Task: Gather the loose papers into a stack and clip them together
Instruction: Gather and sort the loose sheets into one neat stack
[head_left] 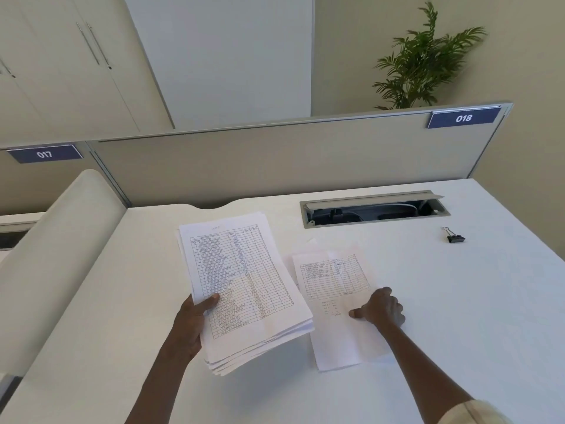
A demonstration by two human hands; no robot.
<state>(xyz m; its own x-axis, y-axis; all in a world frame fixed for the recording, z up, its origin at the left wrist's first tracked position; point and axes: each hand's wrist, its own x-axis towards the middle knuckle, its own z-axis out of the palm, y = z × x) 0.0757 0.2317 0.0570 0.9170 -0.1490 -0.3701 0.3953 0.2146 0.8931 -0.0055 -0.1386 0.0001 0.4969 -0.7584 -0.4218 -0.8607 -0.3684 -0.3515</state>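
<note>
My left hand [191, 324] grips a thick stack of printed papers [244, 286] by its left edge, thumb on top, holding it just above the white desk [458, 316]. The sheets in the stack are slightly fanned at the near end. To its right, loose sheets [333, 289] with a printed table lie flat on the desk. My right hand [382, 307] rests on these loose sheets, fingers curled and pressing down on the paper. A black binder clip [455, 238] lies by itself at the far right of the desk, well away from both hands.
An open cable tray [373, 209] is cut into the desk behind the papers. A grey partition [275, 154] with labels 017 and 018 closes the back. A white rounded divider [61, 240] runs along the left. A potted plant [425, 62] stands beyond the partition.
</note>
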